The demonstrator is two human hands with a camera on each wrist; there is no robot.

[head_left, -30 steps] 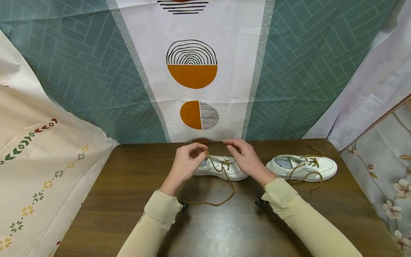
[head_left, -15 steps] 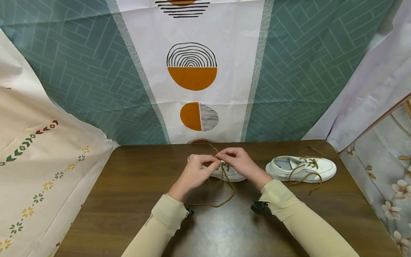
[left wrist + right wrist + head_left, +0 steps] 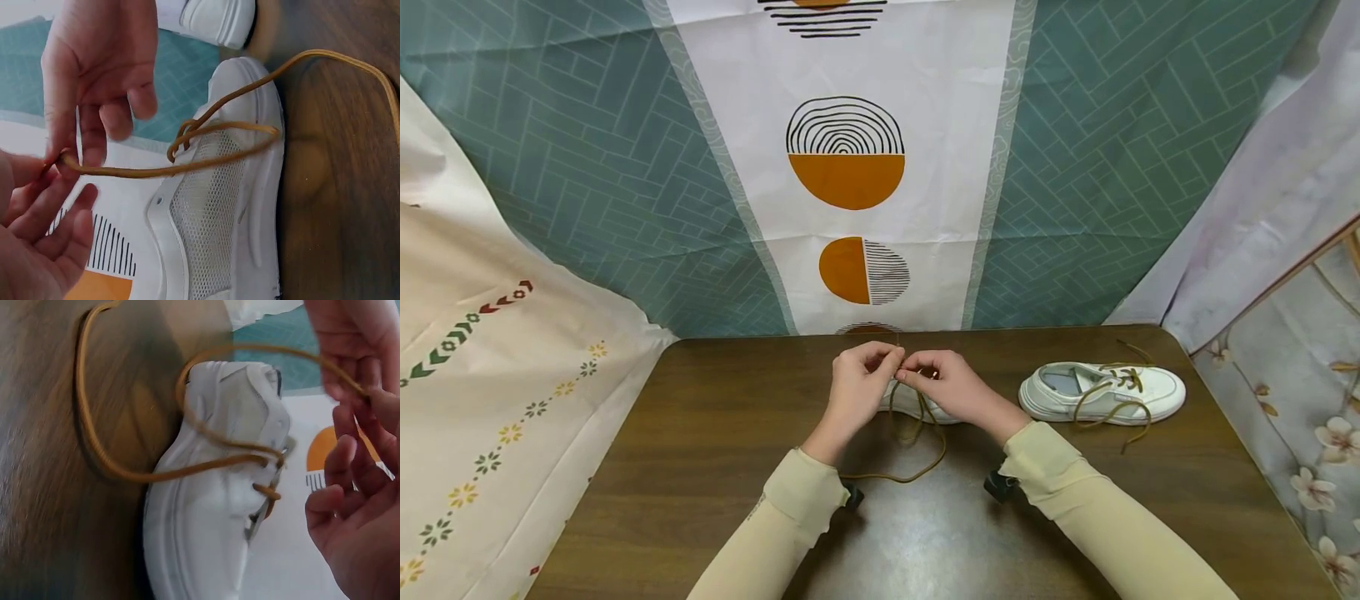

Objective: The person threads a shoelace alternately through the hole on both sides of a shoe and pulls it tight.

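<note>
A white shoe (image 3: 910, 404) with mesh sides (image 3: 206, 225) stands on the table, partly hidden behind both hands. Its brown shoelace (image 3: 156, 172) is threaded near the front eyelets. My left hand (image 3: 859, 379) pinches the lace's end between thumb and forefinger above the shoe. Right beside it, fingertips meeting the left ones, my right hand (image 3: 953, 385) pinches the same stretch of lace. From the fingers the lace hangs in a loop back to the shoe (image 3: 206, 519). Another length of lace (image 3: 895, 479) curves over the table in front.
A second white shoe (image 3: 1163, 393), with loose brown laces, lies at the right, toe pointing right. The brown wooden table (image 3: 700, 475) ends at a patterned green and white cloth (image 3: 925, 192) behind. Dark wrist cameras (image 3: 1000, 486) sit under both sleeves.
The hands were apart, the left holding the lace; the right came left to join it and now pinches the lace too. Both then shifted slightly left, lifting the lace off the shoe.
</note>
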